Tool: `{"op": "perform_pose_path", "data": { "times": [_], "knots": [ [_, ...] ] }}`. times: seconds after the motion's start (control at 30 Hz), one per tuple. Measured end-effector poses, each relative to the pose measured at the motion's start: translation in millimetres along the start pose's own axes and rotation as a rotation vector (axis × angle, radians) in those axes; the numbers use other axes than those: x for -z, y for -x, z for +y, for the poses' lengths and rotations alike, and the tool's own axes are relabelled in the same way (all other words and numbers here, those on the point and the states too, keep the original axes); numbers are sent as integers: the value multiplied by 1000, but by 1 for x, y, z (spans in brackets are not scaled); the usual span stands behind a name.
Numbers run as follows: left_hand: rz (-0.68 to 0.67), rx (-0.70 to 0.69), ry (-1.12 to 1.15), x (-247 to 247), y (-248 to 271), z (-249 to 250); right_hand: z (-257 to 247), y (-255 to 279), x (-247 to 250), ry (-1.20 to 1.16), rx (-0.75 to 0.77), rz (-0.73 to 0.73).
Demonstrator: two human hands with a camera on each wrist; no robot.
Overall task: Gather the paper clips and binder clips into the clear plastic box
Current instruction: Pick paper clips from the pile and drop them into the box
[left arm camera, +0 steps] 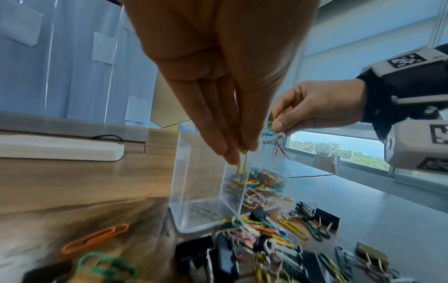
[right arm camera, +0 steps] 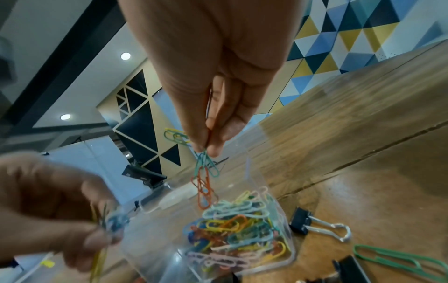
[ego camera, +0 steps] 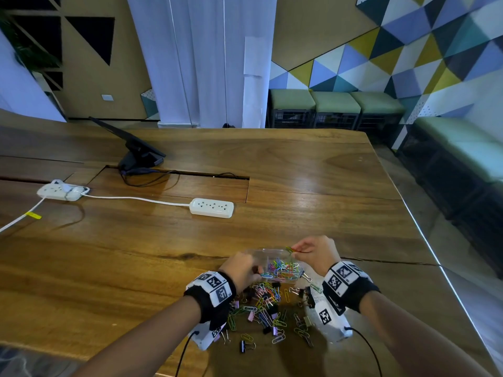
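A clear plastic box (ego camera: 272, 253) (left arm camera: 194, 191) (right arm camera: 278, 258) stands on the wooden table, partly filled with coloured paper clips (right arm camera: 232, 227). My right hand (ego camera: 315, 254) (right arm camera: 206, 147) hovers over the box's far right corner and pinches a bunch of teal, orange and yellow paper clips (right arm camera: 204, 176) that dangle above the opening. My left hand (ego camera: 242, 268) (left arm camera: 240, 151) is at the box's left side, pinching a yellow paper clip (left arm camera: 242, 170) and a few others. A loose pile of paper clips and binder clips (ego camera: 266, 308) lies just in front of the box.
A black binder clip (right arm camera: 312, 224) lies right of the box. Two white power strips (ego camera: 211, 207) (ego camera: 61, 191) with a cord lie further back on the table, beside a black tablet stand (ego camera: 136, 151). The table's right edge (ego camera: 424, 235) is near my right arm.
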State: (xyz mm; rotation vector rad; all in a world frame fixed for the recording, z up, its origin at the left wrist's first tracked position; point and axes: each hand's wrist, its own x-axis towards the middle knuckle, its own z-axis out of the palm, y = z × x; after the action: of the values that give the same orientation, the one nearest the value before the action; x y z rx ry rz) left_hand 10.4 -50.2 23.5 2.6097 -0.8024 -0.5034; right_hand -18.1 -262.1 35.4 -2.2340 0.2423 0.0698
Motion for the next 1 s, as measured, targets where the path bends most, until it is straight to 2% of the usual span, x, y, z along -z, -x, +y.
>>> {"op": "perform_pose_path", "data": {
  "times": [0.13, 0.4, 0.57, 0.67, 0.83, 0.9, 1.0],
  "knots": [
    [11, 2, 14, 7, -13, 10, 2, -3, -10, 134, -3, -37],
    [46, 1, 71, 5, -34, 25, 5, 1, -13, 396, 89, -157],
    [81, 10, 102, 5, -43, 36, 11, 8, -5, 321, 120, -88],
    [136, 70, 205, 4, -47, 41, 17, 9, -4, 273, 141, -9],
    [213, 194, 445, -6, -49, 43, 27, 8, -9, 290, 96, -105],
    [239, 191, 433, -10, -47, 42, 28, 8, -12, 292, 89, -120],
    [202, 141, 338, -13, -44, 41, 27, 8, -16, 336, 82, -111]
  ]
}}
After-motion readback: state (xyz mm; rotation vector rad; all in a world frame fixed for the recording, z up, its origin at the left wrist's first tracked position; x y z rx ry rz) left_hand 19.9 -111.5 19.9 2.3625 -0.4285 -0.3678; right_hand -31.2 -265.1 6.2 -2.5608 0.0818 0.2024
